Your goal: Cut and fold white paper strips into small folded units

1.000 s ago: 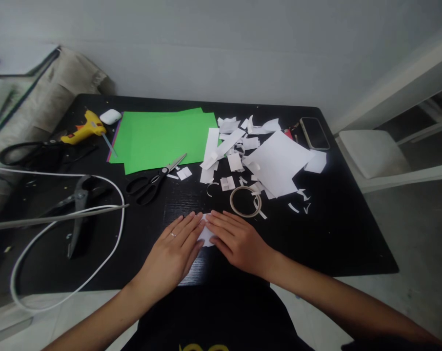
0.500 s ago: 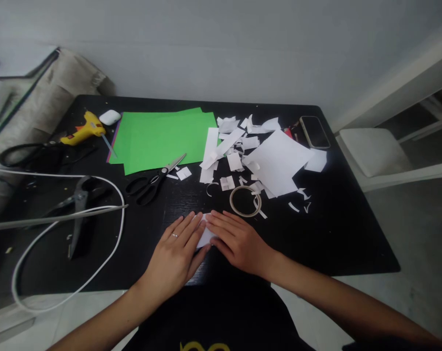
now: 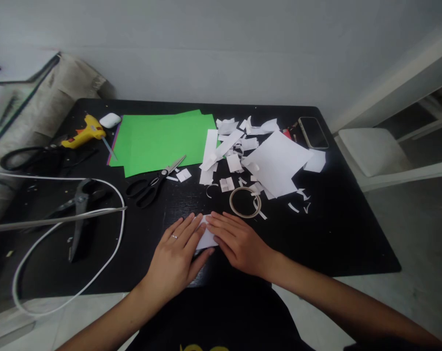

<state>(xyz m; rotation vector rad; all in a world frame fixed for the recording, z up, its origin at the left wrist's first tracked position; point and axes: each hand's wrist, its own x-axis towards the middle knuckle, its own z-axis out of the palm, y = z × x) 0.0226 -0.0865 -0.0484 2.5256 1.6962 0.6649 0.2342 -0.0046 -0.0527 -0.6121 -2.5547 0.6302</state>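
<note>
A small piece of white paper (image 3: 206, 240) lies on the black table near its front edge, mostly covered by my hands. My left hand (image 3: 177, 251) rests flat over its left side, fingers stretched out, a ring on one finger. From the right, my right hand (image 3: 241, 243) lies on the paper with its fingers extended and pressing down. Both hands are open, and only the paper's middle shows between them. Just beyond my right hand is a roll of tape (image 3: 231, 202). Black-handled scissors (image 3: 157, 180) lie beyond my left hand.
Green sheets (image 3: 162, 141) lie at the back, beside white paper scraps (image 3: 233, 162) and a larger white sheet (image 3: 279, 161). A phone (image 3: 313, 132) is back right. On the left are a yellow glue gun (image 3: 85, 132), a white cable (image 3: 122, 224) and large dark shears (image 3: 80, 209).
My left thumb has shifted slightly right and away from the other fingers. Both hands stay on the paper, and the view has tilted a little.
</note>
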